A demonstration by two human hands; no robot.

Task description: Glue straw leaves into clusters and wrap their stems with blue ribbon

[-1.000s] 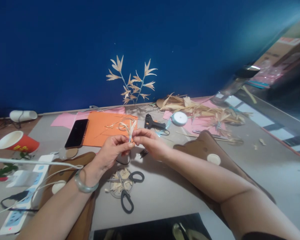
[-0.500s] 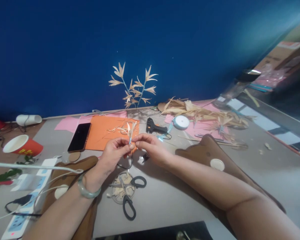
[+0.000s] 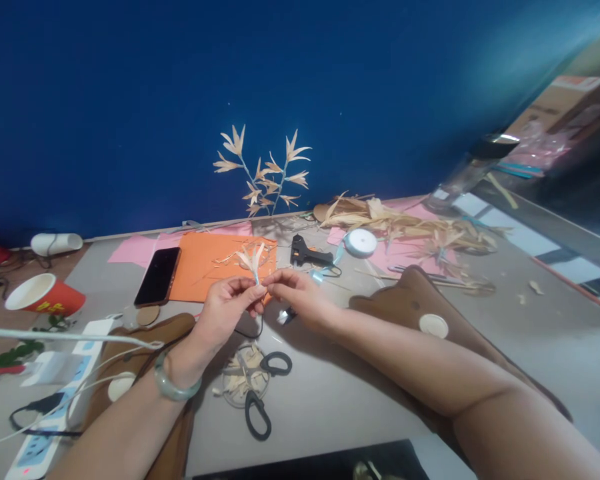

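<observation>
Between the thumb and fingers of my left hand point(image 3: 233, 300) is the stem of a small dried-husk flower point(image 3: 253, 260), its pale petals pointing up and its base wrapped in light blue. My right hand point(image 3: 297, 293) is closed in a pinch right beside that stem; whatever its fingertips hold is hidden. Black-handled scissors point(image 3: 259, 415) lie over a round dish point(image 3: 233, 393) of husk scraps below my hands. Behind them sit a black glue gun point(image 3: 310, 253) and a roll of light blue ribbon point(image 3: 361, 243).
A branch of finished husk flowers point(image 3: 265, 175) stands against the blue wall. Orange paper point(image 3: 193, 267), a phone point(image 3: 157, 277), a red paper cup point(image 3: 55, 297) and a power strip point(image 3: 45, 427) lie left. Dried husks point(image 3: 380, 217) and a brown bear-shaped mat point(image 3: 410, 303) are right.
The flower has turned in my fingers, and its petals now show as a fuller spread. Both hands stay close together in nearly the same place; the view has shifted slightly.
</observation>
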